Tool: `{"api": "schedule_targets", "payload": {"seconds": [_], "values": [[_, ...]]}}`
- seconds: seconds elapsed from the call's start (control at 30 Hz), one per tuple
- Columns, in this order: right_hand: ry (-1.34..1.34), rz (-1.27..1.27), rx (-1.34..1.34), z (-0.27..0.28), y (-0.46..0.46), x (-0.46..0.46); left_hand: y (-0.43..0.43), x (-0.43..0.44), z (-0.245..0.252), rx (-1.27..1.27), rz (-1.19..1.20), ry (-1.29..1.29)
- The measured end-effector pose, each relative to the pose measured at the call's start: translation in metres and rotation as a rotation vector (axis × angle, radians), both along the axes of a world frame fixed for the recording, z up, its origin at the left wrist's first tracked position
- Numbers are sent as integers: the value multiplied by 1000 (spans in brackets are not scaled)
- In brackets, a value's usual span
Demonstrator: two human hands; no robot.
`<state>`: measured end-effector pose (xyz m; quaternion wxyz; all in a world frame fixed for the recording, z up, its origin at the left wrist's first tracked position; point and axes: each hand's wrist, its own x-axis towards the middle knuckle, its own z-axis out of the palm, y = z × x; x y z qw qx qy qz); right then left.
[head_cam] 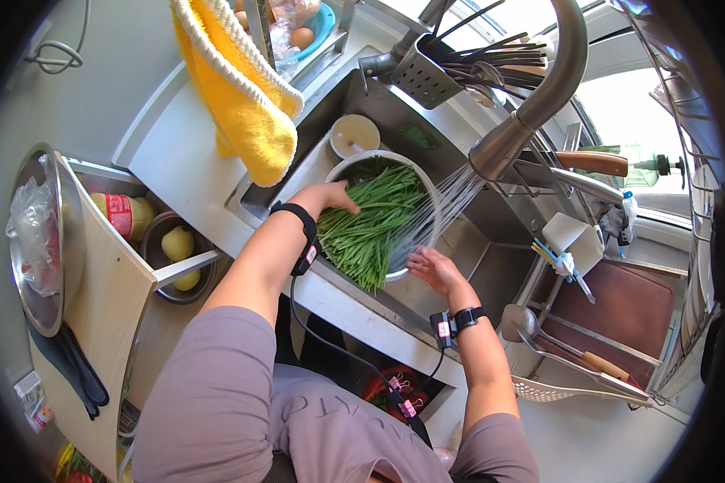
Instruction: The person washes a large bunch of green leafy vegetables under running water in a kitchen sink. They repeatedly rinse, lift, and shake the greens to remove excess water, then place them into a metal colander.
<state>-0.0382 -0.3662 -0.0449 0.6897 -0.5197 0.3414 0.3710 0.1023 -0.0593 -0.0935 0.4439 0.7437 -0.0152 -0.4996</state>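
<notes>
A bundle of long green leafy stalks, perhaps garlic chives (377, 211), fills a pale round colander or basin (430, 181) in the stainless steel sink (501, 265). Water sprays from the pull-down faucet head (495, 151) onto the right part of the greens. My left hand (338, 196) rests at the upper left edge of the greens, fingers apart; its underside is hidden. My right hand (432, 265) is at the basin's lower right rim, by the spray, with fingers spread and nothing held. Behind the basin is a small round bowl (354, 136).
A yellow towel (248, 102) hangs over the left counter. Chopsticks and spoons stand in a perforated metal holder (429, 72). Knives (592, 163) are racked right of the faucet. An open drawer (187, 268) and a steel bowl (66, 241) are at left.
</notes>
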Motion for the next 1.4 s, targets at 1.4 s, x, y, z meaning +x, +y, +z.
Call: {"api": "schedule_targets", "payload": {"seconds": [1.4], "values": [[-29, -124, 39, 16, 8, 9, -32, -11, 27, -235, -63, 270]]}}
